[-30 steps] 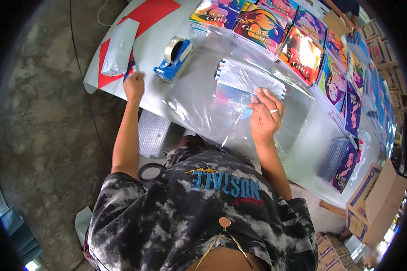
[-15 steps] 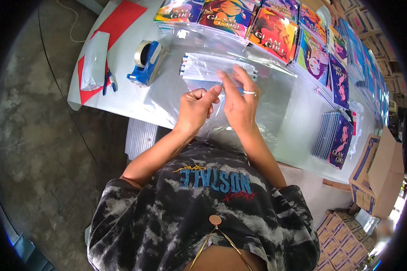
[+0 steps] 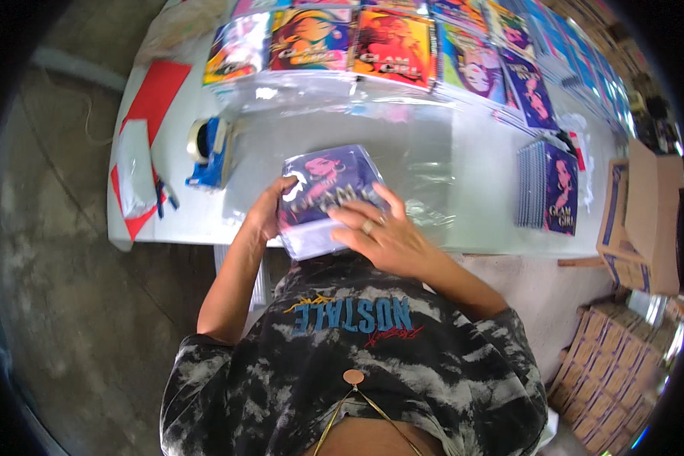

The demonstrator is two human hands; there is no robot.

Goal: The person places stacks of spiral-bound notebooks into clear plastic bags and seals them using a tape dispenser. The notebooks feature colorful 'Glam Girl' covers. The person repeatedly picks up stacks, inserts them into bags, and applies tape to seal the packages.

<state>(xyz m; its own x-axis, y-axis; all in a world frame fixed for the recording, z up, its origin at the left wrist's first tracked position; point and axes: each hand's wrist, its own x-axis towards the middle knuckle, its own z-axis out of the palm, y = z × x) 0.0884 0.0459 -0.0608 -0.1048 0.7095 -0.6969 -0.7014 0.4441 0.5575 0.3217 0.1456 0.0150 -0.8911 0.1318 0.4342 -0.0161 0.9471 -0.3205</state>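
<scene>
A pack of notebooks point(image 3: 321, 169) in clear plastic is held over the table's near edge. Its dark purple cover, with a pink-haired figure, faces up. At the pack's left edge, my left hand point(image 3: 264, 211) grips it with the thumb on top. My right hand point(image 3: 384, 237), a ring on one finger, lies across the cover with fingers stretched out and apart, slightly blurred. Clear plastic film point(image 3: 425, 152) lies spread on the table beyond the pack. To the left stands a blue tape dispenser point(image 3: 219, 156) with a roll of tape.
Rows of colourful notebooks point(image 3: 391, 49) line the far side. Another notebook stack point(image 3: 561, 186) stands at the right, near an open carton point(image 3: 646, 220). At the left lie a red sheet point(image 3: 159, 91), a white packet point(image 3: 134, 163) and a blue-handled tool point(image 3: 167, 196). Stacked cartons point(image 3: 608, 365) rise at lower right.
The pack now shows its purple cover and sits closer to my body. My left hand has moved to its left edge, and my right hand has come down over the cover. The view has shifted.
</scene>
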